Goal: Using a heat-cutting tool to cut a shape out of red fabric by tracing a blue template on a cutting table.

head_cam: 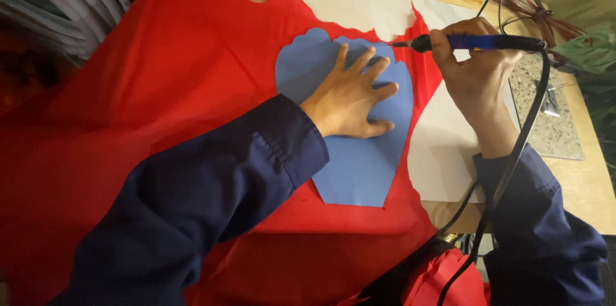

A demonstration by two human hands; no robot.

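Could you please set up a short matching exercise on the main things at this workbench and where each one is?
Things:
1. blue template
2. hot-knife tool
3. red fabric
4. white sheet

Places:
a. gripped in the right hand
b. pressed flat under the left hand
c. bare beside the fabric's cut edge
d. spread across the table

Pairs: 1-b, 2-a, 3-d, 4-c

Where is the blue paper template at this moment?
In the head view, the blue paper template lies flat on the red fabric, near the centre, pressed under the left hand. The right hand holds a corded tool at its upper edge.
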